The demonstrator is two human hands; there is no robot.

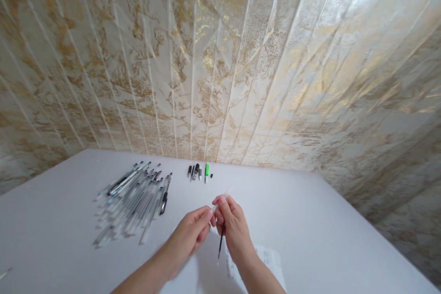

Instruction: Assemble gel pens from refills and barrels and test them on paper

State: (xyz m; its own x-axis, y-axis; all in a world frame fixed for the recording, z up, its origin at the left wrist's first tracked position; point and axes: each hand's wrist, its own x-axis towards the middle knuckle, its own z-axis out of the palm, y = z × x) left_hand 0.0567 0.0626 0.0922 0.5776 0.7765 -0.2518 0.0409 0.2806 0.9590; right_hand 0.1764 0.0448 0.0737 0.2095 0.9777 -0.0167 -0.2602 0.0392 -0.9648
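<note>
My left hand (196,229) and my right hand (233,223) meet above the white table. Fingers of both are pinched on a thin whitish tube (215,207), whose blurred far end sticks out past my right fingertips. A slim black pen refill (221,241) with a fine tip hangs downward from my right hand, held under its fingers. My fingers cover the middle of the tube, so I cannot tell whether it is one piece. To the left of my hands lies a pile of clear pens (138,202), partly blurred, with a black-gripped pen (164,202) at its right edge.
Several short dark pen parts (195,171) and a green-and-white pen or marker (206,172) lie at the back. A printed sheet or wrapper (270,259) is partly under my right forearm. Gold-patterned sheeting (206,78) rises behind the table (327,229).
</note>
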